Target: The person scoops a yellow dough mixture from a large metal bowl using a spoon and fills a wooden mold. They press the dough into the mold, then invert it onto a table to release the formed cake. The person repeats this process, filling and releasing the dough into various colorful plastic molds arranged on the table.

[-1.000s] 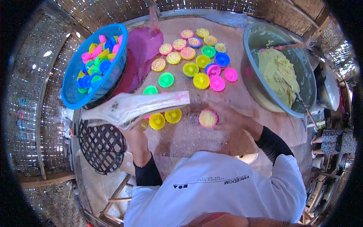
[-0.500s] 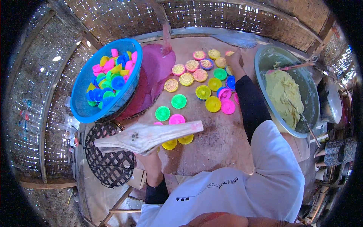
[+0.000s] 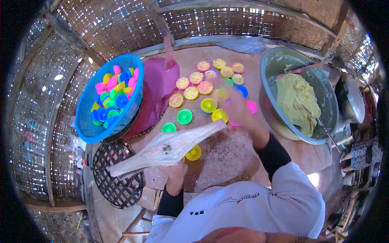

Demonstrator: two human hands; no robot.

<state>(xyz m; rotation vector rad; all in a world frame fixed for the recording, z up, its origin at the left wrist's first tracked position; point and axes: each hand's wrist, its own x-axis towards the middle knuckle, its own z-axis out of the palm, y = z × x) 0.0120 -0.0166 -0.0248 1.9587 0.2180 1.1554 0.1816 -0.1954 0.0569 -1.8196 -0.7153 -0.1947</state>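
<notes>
To the left of the wooden tool [image 3: 168,149], beyond its wide end, stands a blue basket [image 3: 139,106] heaped with pink, yellow, green and blue cups [image 3: 110,98]. Below that, just beside the tool's left end, is a round black lattice basket [image 3: 117,180]. A purple sheet [image 3: 156,79] lies beyond the tool, next to the blue basket.

The tool itself, pale with a cluster of dark holes near its middle, slants over the table [image 3: 227,158]. The left hand [image 3: 174,172] grasps it from beneath; most of the fingers are hidden.

Just beyond the tool sit two green cups [image 3: 184,116], and a yellow cup [image 3: 193,152] shows at its near edge. Farther beyond it is a group of cups filled with pale strands [image 3: 191,92], with an empty yellow cup [image 3: 208,105] on the nearer side.

The right hand [image 3: 243,111], blurred, is above the cups to the right of the tool's tip; I cannot tell whether it holds anything. A blue cup [image 3: 242,91] and a pink cup [image 3: 251,106] show beside it.

Well to the tool's right, a green basin [image 3: 326,95] holds pale dough [image 3: 298,99] with a metal handle [image 3: 329,135] sticking out.
</notes>
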